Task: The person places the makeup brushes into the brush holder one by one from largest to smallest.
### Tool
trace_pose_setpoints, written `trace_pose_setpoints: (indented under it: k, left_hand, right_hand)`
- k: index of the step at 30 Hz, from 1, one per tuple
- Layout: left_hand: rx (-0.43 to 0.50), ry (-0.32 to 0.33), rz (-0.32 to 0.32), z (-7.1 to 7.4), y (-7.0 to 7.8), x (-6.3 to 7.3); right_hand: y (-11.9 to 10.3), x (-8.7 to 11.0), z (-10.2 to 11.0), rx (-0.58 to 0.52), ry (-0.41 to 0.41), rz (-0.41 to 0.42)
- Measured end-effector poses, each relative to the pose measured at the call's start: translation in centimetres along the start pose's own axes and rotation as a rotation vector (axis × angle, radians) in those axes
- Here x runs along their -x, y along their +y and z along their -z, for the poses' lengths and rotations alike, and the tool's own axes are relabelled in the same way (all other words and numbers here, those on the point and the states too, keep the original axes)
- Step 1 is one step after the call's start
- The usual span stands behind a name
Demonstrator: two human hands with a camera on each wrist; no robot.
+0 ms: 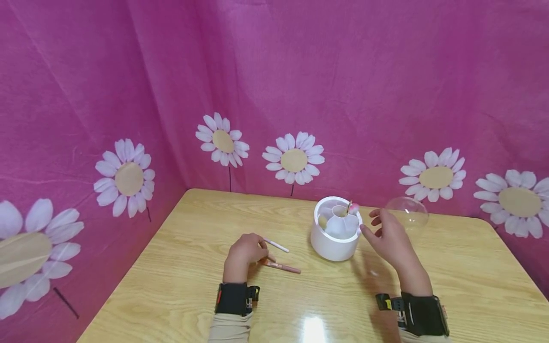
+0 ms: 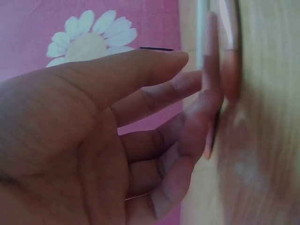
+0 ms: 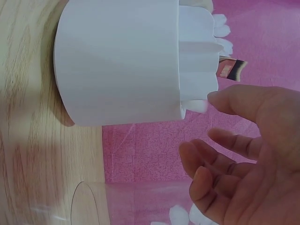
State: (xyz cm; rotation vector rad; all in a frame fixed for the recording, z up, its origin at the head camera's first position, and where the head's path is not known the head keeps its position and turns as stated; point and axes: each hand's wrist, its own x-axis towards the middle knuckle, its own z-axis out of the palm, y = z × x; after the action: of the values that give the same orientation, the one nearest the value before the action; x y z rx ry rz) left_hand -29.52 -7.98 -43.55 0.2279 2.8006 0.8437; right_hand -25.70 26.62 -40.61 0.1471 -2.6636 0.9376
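Observation:
My left hand (image 1: 249,250) is low over the table, fingers bent and thumb apart from them, right at several slim makeup brushes. One is a thin white-handled brush (image 1: 276,245); another has a pinkish-brown handle (image 1: 287,268). In the left wrist view, the fingertips overlap the brush handles (image 2: 229,70). A round white organizer (image 1: 334,245) with petal-shaped compartments stands upright to the right. Out of it rises a dark-tipped brush (image 3: 232,69), beside a pink-and-white tip (image 1: 353,208). My right hand (image 1: 388,238) is at the organizer's right side, fingers loosely bent, thumb tip near the rim, holding nothing.
A clear dome-shaped cover (image 1: 409,214) stands on the wooden table (image 1: 171,286), behind and right of the organizer, close to my right hand. Pink cloth (image 1: 364,85) printed with daisies hangs along the table's back and left sides.

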Motion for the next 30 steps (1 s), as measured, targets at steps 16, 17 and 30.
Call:
trace_pose_setpoints:
  k: [16,17,30]
  left_hand:
    - [-0.051,0.138,0.083,-0.9,-0.2,-0.5]
    - [-0.029,0.160,0.066,-0.8,-0.3,-0.6]
    - [0.428,0.363,-0.310,0.1,4.3,-0.7]
  right_hand:
    - [0.5,0.3,-0.7,0.028,-0.047,0.031]
    - [0.5,0.3,-0.7,0.030,-0.049,0.033]
    - [-0.1,0.2,-0.4,0.036,-0.103,0.055]
